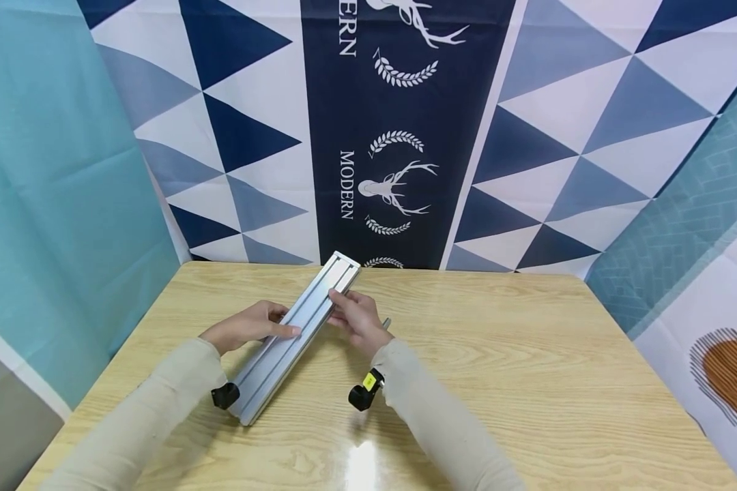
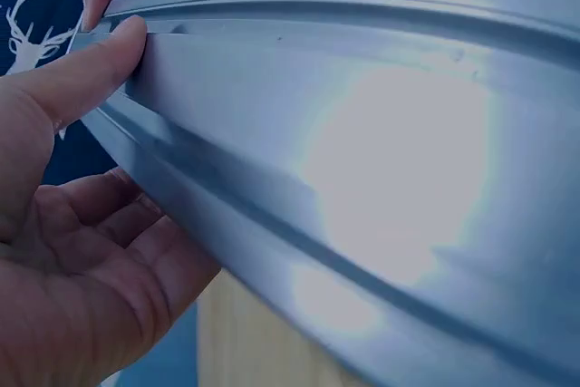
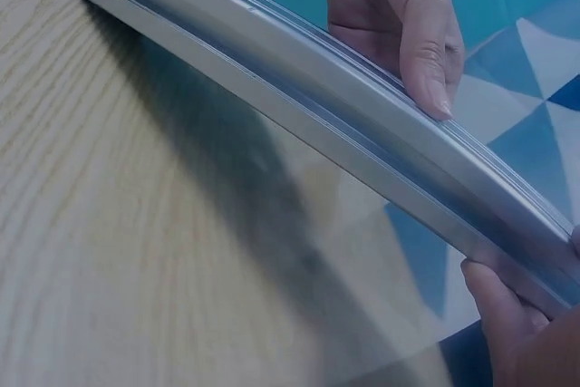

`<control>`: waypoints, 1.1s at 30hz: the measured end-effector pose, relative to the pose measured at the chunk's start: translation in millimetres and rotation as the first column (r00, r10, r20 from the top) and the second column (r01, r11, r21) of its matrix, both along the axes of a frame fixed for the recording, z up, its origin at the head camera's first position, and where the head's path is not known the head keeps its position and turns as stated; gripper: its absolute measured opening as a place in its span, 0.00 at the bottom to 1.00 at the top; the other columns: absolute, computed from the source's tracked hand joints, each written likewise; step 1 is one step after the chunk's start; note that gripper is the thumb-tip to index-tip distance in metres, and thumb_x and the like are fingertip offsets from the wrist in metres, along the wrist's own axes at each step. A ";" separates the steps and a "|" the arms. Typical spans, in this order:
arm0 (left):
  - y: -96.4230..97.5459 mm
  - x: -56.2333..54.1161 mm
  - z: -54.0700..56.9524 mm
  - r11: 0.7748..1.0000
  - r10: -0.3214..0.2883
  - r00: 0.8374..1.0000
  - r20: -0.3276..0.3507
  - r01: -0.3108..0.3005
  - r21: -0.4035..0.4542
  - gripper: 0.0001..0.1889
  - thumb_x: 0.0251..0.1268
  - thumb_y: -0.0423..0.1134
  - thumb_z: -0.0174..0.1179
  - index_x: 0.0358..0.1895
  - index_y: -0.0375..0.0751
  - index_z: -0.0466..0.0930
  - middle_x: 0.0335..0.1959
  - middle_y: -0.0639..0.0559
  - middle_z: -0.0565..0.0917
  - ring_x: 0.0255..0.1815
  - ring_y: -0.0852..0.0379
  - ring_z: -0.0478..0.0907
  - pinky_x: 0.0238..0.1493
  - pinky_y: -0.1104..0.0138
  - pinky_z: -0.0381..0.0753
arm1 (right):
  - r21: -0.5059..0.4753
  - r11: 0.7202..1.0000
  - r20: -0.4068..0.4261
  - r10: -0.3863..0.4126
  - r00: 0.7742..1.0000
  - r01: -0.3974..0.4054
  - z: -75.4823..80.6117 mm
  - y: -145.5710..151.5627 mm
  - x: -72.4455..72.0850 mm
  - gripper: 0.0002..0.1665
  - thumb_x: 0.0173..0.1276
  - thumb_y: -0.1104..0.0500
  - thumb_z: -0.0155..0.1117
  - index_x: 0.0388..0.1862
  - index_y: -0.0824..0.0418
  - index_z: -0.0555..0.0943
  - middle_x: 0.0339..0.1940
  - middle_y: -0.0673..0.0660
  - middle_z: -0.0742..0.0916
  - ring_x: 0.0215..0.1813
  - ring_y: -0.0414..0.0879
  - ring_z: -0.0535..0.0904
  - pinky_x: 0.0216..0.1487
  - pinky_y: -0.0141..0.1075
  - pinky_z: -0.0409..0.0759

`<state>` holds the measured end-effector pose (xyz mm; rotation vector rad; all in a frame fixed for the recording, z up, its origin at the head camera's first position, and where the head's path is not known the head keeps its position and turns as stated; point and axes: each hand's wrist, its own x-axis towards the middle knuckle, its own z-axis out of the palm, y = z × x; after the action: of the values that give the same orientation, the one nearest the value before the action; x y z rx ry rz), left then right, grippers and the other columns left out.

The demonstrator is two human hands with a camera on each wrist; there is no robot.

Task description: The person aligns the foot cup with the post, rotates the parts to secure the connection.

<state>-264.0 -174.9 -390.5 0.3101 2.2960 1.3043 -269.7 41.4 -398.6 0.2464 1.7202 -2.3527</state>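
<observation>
Fingers and thumb of your left hand pinch the metal bar around its middle in the head view, thumb laid over the grooved face. Your right hand pinches the opposite side, nearer the far end. The bar slants across the left part of the worktop, its far end pointing at the patterned cloth. A long stretch reaches toward you past both grips, so its weight could swing that near end down and knock the worktop. The left wrist camera shows right by that end; twisting the bar toward your arm might bump it.

From the left wrist, your thumb tip sits on the face while your other fingers go under the edge. That metal looks smooth, so a light thumb could let the bar slide or roll in your grip. Glare hides part of the face, so you could miss a mark there.

From the right wrist, the bar's channelled side and its shadow show, and it seems raised and tilted. You can't tell whether its near end touches the worktop. Your right hand is cut off by the frame; should one hand ease before the other, the bar would likely tip.
</observation>
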 end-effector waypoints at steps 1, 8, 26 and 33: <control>1.1 0.0 2.5 1.000 0.003 1.000 0.003 -0.003 0.010 0.35 0.62 0.45 0.65 0.64 0.24 0.66 0.50 0.40 0.79 0.44 0.54 0.78 0.47 0.59 0.78 | 0.007 1.000 -0.016 0.004 1.000 -0.004 3.3 1.2 0.0 0.22 0.68 0.60 0.62 0.56 0.71 0.75 0.42 0.63 0.86 0.36 0.45 0.86 0.40 0.33 0.82; 10.5 2.5 19.3 0.997 0.017 1.000 -0.014 -0.015 0.078 0.37 0.60 0.44 0.67 0.66 0.26 0.63 0.50 0.37 0.77 0.43 0.51 0.79 0.45 0.57 0.80 | 0.103 0.994 -0.156 0.045 0.987 -0.029 30.6 8.8 -0.3 0.23 0.68 0.61 0.62 0.58 0.72 0.74 0.47 0.67 0.84 0.37 0.45 0.85 0.43 0.36 0.82; 46.6 27.6 40.2 0.978 0.123 0.980 -0.155 -0.093 0.187 0.35 0.53 0.40 0.72 0.63 0.29 0.69 0.49 0.40 0.81 0.45 0.53 0.80 0.47 0.61 0.80 | 0.329 0.927 -0.380 0.307 0.873 -0.182 88.5 37.0 14.3 0.26 0.68 0.63 0.62 0.64 0.67 0.72 0.52 0.66 0.83 0.50 0.51 0.83 0.48 0.42 0.81; 55.5 35.7 39.8 0.979 0.116 0.962 -0.249 -0.069 0.191 0.32 0.52 0.40 0.72 0.60 0.30 0.73 0.48 0.41 0.82 0.43 0.52 0.81 0.44 0.61 0.81 | 0.456 0.874 -0.422 0.379 0.824 -0.169 94.3 44.0 16.0 0.27 0.68 0.60 0.63 0.65 0.65 0.72 0.52 0.63 0.84 0.52 0.51 0.82 0.48 0.43 0.81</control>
<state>-228.3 -119.5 -350.7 0.4634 2.4334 1.6086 -253.6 85.4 -304.3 -0.5841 2.2791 -1.9269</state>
